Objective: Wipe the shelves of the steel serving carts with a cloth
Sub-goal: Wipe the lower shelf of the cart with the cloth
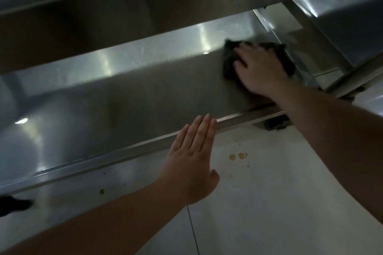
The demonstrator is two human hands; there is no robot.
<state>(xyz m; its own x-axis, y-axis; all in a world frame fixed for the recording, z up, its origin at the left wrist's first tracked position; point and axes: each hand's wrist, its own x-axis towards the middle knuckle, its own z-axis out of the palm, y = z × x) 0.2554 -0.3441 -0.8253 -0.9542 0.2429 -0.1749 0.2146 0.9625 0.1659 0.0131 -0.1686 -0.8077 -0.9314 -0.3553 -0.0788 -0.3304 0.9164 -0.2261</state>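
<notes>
Half the dark cloth under right hand

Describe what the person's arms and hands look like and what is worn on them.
Both forearms are bare as far as the frame shows: no sleeves in view. The left hand and right hand wear no gloves, and no rings, watch or bands are visible. The dim lighting hides finer detail.
</notes>
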